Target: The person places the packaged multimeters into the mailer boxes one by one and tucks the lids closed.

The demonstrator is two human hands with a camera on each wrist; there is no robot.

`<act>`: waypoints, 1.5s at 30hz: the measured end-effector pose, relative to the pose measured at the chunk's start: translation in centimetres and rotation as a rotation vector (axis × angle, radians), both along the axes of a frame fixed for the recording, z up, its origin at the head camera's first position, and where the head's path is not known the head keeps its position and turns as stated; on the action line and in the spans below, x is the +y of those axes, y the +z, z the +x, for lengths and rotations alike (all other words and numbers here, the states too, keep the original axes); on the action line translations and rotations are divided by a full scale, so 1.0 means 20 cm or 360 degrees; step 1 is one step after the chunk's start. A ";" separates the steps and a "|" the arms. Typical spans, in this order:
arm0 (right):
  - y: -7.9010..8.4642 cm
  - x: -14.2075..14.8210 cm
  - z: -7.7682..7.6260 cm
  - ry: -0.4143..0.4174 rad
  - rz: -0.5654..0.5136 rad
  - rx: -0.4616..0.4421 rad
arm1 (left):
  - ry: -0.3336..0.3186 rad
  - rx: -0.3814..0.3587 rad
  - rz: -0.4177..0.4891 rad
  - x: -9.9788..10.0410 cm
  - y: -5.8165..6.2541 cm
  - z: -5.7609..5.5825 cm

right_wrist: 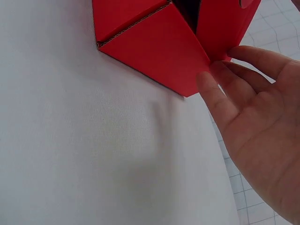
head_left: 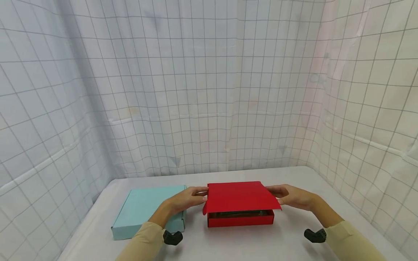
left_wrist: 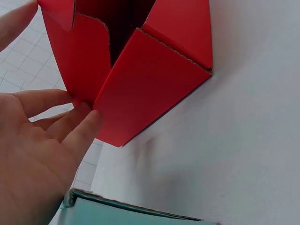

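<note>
A red cardboard box (head_left: 240, 220) stands on the table with its lid (head_left: 240, 197) partly raised. Through the front gap something dark and shiny shows inside, too little to tell its kind. My left hand (head_left: 189, 199) is at the box's left side, its fingertips touching the rear corner of the side wall (left_wrist: 145, 84) and its thumb at the lid's edge. On the opposite side, the fingertips of my right hand (head_left: 295, 197) touch the rear of the right wall (right_wrist: 154, 49). The right thumb meets the lid near its edge. Both hands have extended fingers.
A closed light blue box (head_left: 147, 206) lies left of the red one, beneath and beside the left forearm. The white table (head_left: 241, 246) is bordered at the back and sides by white grid-patterned curtains (head_left: 209, 90). Dark wrist devices (head_left: 172, 237) sit at both sleeves.
</note>
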State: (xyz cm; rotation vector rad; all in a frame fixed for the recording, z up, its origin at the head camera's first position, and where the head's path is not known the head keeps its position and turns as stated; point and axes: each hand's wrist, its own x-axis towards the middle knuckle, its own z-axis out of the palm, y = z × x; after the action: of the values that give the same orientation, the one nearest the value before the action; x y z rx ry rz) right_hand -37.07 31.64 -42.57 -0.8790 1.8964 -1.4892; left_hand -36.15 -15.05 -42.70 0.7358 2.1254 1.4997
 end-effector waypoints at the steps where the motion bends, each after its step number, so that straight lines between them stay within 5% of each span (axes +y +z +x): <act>1: 0.00 0.00 0.00 0.0003 -0.0008 -0.0010 | 0.0005 0.0004 0.0001 0.00 0.00 0.00; 7: 0.01 -0.01 0.04 -0.0109 -0.0063 -0.0069 | 0.0006 0.0014 0.0024 0.01 0.00 0.02; 13: 0.05 -0.05 0.06 -0.0251 0.0069 0.0052 | 0.0047 -0.0029 0.0107 0.04 0.01 0.05; 24: 0.04 -0.07 0.07 -0.0355 0.0184 0.0176 | 0.0225 0.0167 -0.0049 0.09 0.01 0.10; 45: 0.02 -0.11 0.09 -0.0374 0.0349 0.0374 | 0.0311 0.0340 -0.0232 0.11 -0.02 0.15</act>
State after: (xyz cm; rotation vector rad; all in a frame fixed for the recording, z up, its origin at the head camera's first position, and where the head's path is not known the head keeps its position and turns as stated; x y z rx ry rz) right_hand -35.26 29.52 -42.15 -0.7781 2.3535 -1.3188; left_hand -33.10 -12.88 -43.05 0.6780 2.5007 1.3944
